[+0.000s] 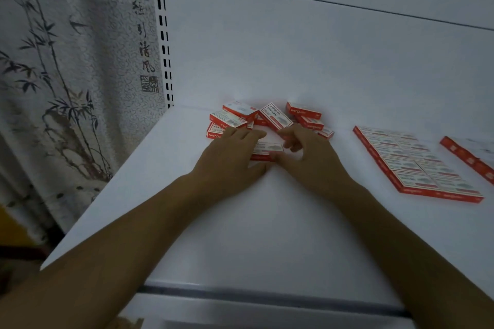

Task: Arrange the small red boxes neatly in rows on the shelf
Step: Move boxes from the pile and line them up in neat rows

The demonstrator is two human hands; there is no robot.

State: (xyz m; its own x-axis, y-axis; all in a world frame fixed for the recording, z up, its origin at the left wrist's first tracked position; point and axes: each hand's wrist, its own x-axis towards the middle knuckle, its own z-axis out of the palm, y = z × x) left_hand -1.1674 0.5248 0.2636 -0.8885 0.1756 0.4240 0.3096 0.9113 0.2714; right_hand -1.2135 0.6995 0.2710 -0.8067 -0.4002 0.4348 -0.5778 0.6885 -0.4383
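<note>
Head view: on the white metal shelf (267, 222), one small red-and-white cardboard box (268, 149) is lying flat mid-shelf, long axis running left-right, red side facing the camera. The left hand (232, 159) is laying fairly straight fingers over its left end; the right hand (311, 159) is pinching its right end, fingers curled. Behind it a loose pile (267, 117) is sitting, about nine boxes pointing every way, exact count unclear. To the right a neat block (417, 163) is lying: two columns, roughly five rows. A partial row (467, 155) is showing at the right edge.
</note>
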